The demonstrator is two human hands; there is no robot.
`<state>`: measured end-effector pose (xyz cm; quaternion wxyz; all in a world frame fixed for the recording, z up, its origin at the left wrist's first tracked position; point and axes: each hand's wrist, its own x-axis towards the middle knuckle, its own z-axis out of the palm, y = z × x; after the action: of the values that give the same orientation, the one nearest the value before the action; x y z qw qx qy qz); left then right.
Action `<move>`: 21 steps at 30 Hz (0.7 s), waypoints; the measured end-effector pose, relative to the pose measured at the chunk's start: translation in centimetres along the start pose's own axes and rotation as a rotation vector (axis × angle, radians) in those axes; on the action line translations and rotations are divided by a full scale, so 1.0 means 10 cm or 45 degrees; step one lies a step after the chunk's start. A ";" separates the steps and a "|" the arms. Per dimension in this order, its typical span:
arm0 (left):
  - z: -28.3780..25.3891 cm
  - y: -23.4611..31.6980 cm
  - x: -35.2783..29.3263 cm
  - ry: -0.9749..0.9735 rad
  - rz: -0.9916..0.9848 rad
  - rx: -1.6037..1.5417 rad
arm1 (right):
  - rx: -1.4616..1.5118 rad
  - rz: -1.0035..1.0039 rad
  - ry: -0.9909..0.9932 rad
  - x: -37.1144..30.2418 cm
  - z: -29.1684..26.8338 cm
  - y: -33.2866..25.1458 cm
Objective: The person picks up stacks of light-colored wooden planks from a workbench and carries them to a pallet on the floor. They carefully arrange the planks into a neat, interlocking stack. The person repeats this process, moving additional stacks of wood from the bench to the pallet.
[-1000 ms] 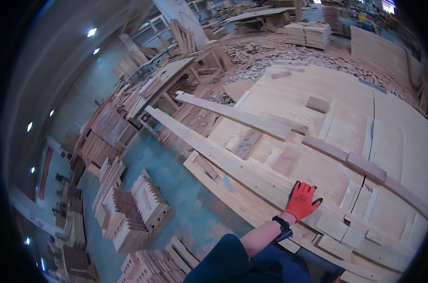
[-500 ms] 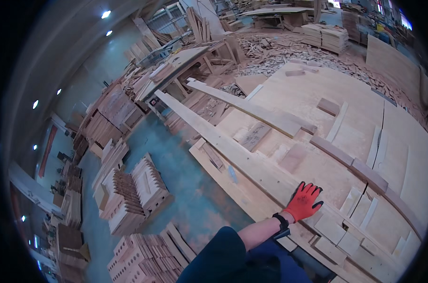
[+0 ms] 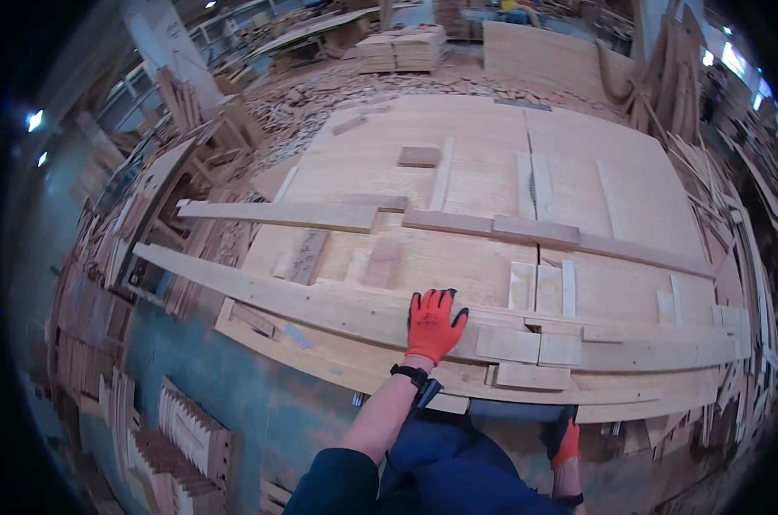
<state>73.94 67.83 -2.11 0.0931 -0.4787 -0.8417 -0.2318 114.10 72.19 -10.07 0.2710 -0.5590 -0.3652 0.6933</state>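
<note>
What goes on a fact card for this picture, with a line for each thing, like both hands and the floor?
Left hand: red-and-black glove, fingers spread, resting on the long pale board
Right hand: red-and-black glove, low, by the near edge of the wood; grip unclear
Left wrist: black band
Wide wooden sheets: pale, side by side, narrow gap between
Floor: blue-green
Lower left: stacked wooden pieces with notched edges

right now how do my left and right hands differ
The left hand lies spread on a long pale board; the right hand is by the near edge of the worktable. The left hand's fingers show clearly; the right hand's are hard to see. Both wear red and black gloves.
</note>
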 end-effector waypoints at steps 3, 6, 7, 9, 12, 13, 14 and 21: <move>-0.06 0.07 0.02 -0.063 -0.037 -0.036 | 0.202 0.051 0.051 0.06 -0.08 0.14; 0.00 0.02 -0.04 -0.034 -0.040 -0.024 | 0.128 0.065 0.079 -0.01 -0.04 0.14; 0.02 0.01 -0.04 -0.025 -0.035 -0.019 | 0.155 0.053 0.082 -0.02 0.00 0.11; -0.01 0.02 -0.04 -0.033 -0.032 -0.015 | 0.207 0.023 0.073 -0.04 0.04 0.09; -0.02 -0.01 -0.04 -0.040 -0.036 -0.011 | 0.208 -0.043 0.065 -0.07 0.12 0.06; -0.03 0.00 -0.04 -0.038 -0.033 -0.023 | 0.225 -0.049 0.093 -0.09 0.14 0.07; -0.04 0.01 -0.03 -0.036 -0.031 -0.034 | 0.196 -0.043 0.051 -0.03 0.07 0.15; 0.04 0.01 -0.03 0.000 -0.014 -0.021 | 0.309 -0.035 0.123 0.05 0.05 0.20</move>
<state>74.22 67.91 -2.54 0.0880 -0.4747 -0.8424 -0.2393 113.57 71.30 -11.98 0.3633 -0.5498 -0.2730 0.7009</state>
